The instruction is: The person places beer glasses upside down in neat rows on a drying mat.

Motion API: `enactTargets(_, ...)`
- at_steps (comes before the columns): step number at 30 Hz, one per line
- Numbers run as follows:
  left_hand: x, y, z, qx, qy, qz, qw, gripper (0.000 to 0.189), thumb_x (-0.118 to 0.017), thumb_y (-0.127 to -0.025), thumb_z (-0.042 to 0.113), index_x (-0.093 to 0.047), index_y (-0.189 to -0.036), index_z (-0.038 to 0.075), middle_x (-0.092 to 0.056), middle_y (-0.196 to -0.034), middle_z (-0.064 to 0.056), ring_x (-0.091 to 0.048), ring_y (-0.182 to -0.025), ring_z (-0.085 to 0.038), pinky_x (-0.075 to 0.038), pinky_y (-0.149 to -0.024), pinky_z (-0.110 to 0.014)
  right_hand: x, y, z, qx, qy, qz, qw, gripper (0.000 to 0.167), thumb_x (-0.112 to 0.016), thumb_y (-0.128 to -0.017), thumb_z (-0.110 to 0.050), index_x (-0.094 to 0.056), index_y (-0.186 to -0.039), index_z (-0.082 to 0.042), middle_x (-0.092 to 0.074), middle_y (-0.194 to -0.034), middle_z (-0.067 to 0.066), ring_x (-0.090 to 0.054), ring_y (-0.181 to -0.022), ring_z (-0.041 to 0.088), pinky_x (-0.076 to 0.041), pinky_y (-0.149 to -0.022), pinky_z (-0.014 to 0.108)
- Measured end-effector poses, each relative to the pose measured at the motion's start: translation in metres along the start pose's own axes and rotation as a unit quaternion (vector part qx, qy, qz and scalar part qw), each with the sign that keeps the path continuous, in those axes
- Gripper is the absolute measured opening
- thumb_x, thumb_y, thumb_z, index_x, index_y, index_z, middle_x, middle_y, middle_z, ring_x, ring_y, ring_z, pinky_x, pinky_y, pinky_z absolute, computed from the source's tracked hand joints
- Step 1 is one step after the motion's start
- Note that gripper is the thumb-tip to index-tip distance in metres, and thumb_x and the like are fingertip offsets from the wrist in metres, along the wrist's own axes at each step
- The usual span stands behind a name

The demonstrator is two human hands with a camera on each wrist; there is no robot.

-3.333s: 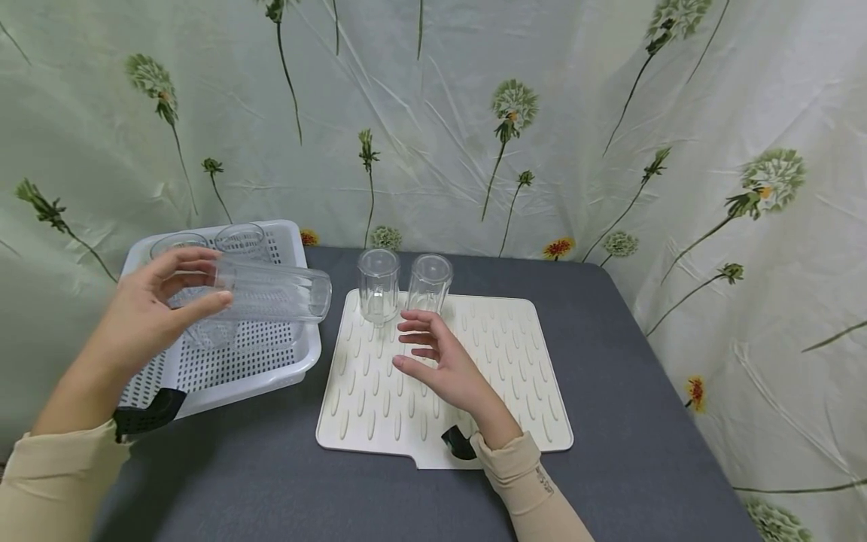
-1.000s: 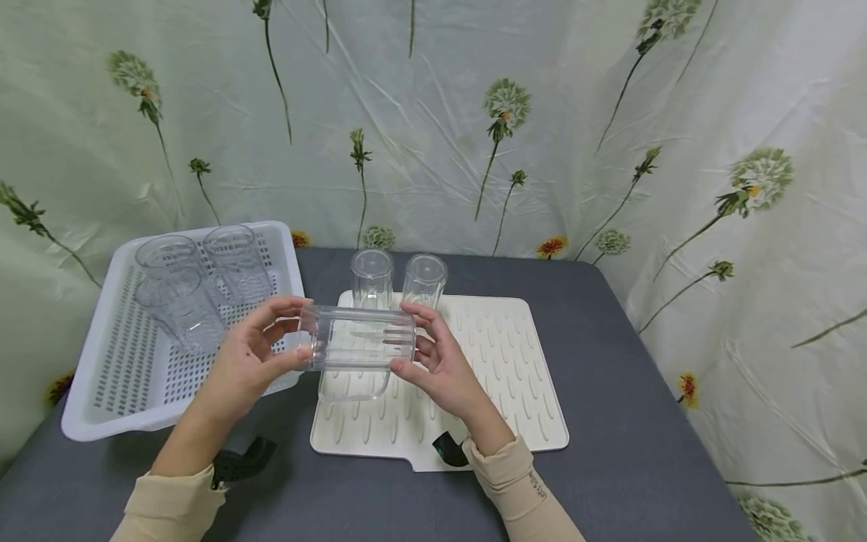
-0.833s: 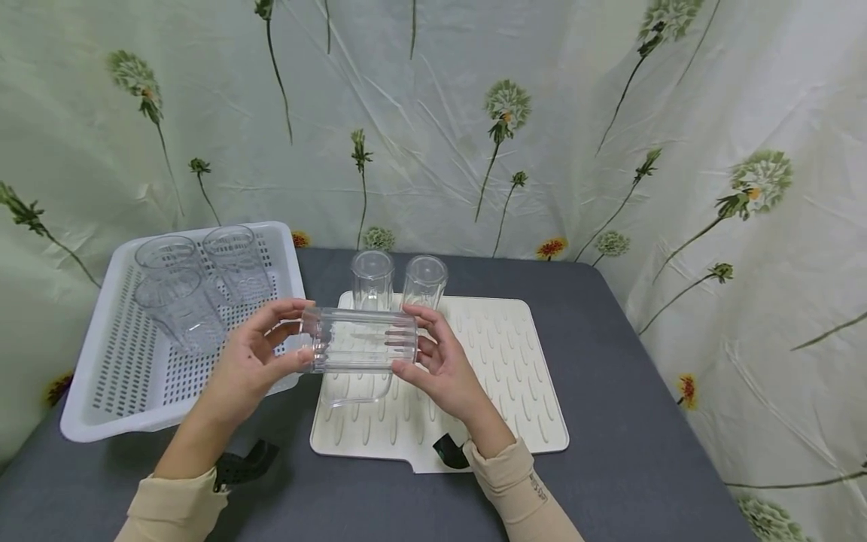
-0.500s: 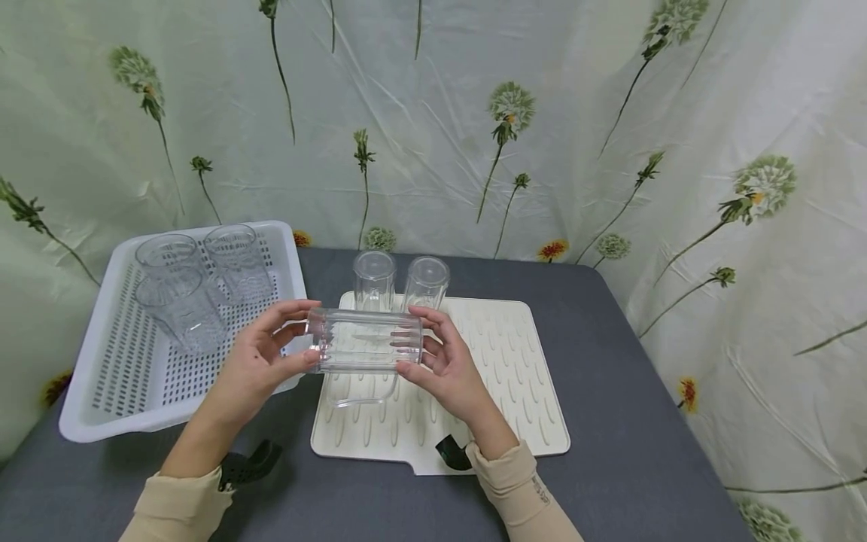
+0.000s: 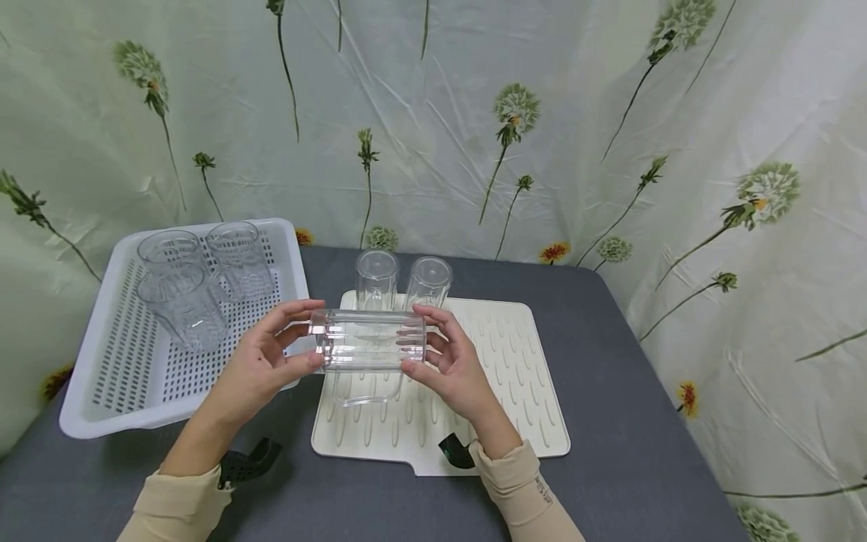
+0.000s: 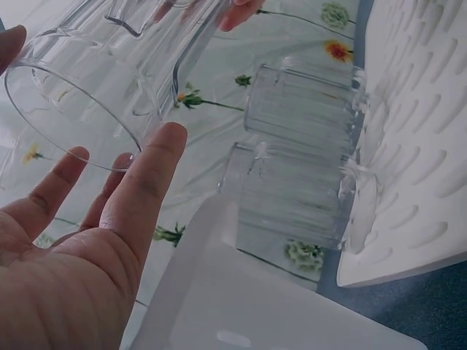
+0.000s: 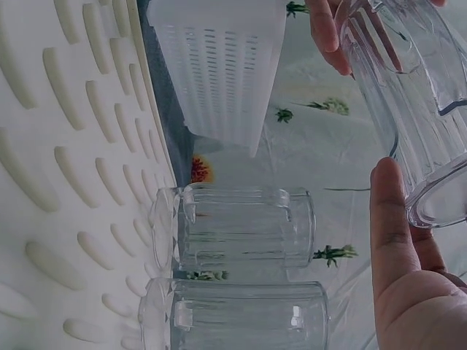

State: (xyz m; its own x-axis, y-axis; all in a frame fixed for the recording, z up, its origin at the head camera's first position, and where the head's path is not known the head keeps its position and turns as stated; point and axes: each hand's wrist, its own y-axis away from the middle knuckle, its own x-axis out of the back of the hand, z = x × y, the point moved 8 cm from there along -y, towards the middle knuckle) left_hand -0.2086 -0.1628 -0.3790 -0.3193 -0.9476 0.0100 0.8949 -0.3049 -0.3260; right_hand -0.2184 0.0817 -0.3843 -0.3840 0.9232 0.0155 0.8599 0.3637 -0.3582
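A clear glass mug (image 5: 369, 340) lies sideways in the air over the white ridged drying mat (image 5: 501, 376), its handle (image 5: 369, 399) hanging toward me. My left hand (image 5: 254, 369) grips it at the open rim, thumb below and fingers above. At the base end, my right hand (image 5: 455, 369) holds it the same way. The left wrist view shows the round rim of the held mug (image 6: 80, 109) between thumb and fingers. Behind it, two more glass mugs (image 5: 376, 277) (image 5: 430, 280) stand base up at the mat's far edge.
A white perforated basket (image 5: 88, 399) sits at the left with three clear glasses (image 5: 184, 309) inside, openings up. Dark grey cloth covers the table (image 5: 609, 421). A flowered curtain (image 5: 433, 188) hangs behind and along the right side.
My left hand has carried the mug from over the basket rightward to above the mat. My right hand, earlier free, now grips its base end. Over the last second both shift slightly right.
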Motion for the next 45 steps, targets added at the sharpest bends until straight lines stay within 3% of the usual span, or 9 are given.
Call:
enactTargets(6, 0.001, 0.000, -0.002, 0.003, -0.005, 0.003, 1.0000, 0.065, -0.068, -0.096, -0.012, -0.048, -0.155, 0.006, -0.052, -0.148, -0.007, -0.057, -0.131, -0.015, -0.064, -0.094, -0.026, 0.002, -0.002, -0.004, 0.007, 0.009, -0.003, 0.9999, 0.073, -0.080, -0.093, -0.003, -0.044, -0.157, -0.002, -0.047, -0.152, 0.024, -0.064, -0.117, 0.014, -0.062, -0.097, 0.024)
enactTargets(12, 0.005, 0.001, -0.002, -0.007, -0.016, 0.015, 0.9997, 0.063, -0.068, -0.096, -0.013, -0.046, -0.154, -0.001, -0.054, -0.146, -0.005, -0.057, -0.130, -0.014, -0.062, -0.099, -0.024, 0.009, -0.004, -0.007, 0.006, 0.023, 0.000, 0.9997, 0.074, -0.081, -0.093, -0.004, -0.044, -0.156, 0.001, -0.050, -0.149, 0.022, -0.066, -0.118, 0.012, -0.062, -0.098, 0.026)
enactTargets(18, 0.009, 0.004, -0.003, -0.005, -0.047, 0.030, 0.9985, 0.059, -0.068, -0.098, -0.010, -0.051, -0.151, 0.008, -0.057, -0.140, -0.004, -0.059, -0.129, -0.012, -0.061, -0.096, -0.021, 0.016, -0.004, -0.010, 0.002, 0.047, 0.004, 0.9989, 0.074, -0.081, -0.093, -0.003, -0.045, -0.157, -0.001, -0.050, -0.149, 0.021, -0.065, -0.116, 0.012, -0.063, -0.096, 0.025)
enactTargets(27, 0.011, 0.005, -0.005, -0.013, -0.015, 0.023, 0.9995, 0.055, -0.065, -0.099, -0.011, -0.052, -0.150, 0.007, -0.061, -0.138, 0.000, -0.064, -0.127, -0.012, -0.063, -0.098, -0.028, 0.026, -0.002, -0.012, 0.003, 0.057, 0.008, 0.9984, 0.074, -0.081, -0.093, -0.002, -0.045, -0.157, -0.002, -0.050, -0.150, 0.014, -0.064, -0.115, 0.014, -0.063, -0.094, 0.025)
enactTargets(45, 0.011, 0.006, -0.004, -0.029, -0.003, 0.017, 0.9994, 0.053, -0.063, -0.100, -0.012, -0.052, -0.149, 0.005, -0.060, -0.142, -0.001, -0.065, -0.125, -0.014, -0.064, -0.097, -0.031, 0.057, 0.002, -0.022, 0.003, 0.112, 0.024, 0.9934, 0.072, -0.080, -0.092, 0.000, -0.047, -0.156, -0.004, -0.049, -0.153, 0.019, -0.066, -0.117, 0.012, -0.064, -0.092, 0.025)
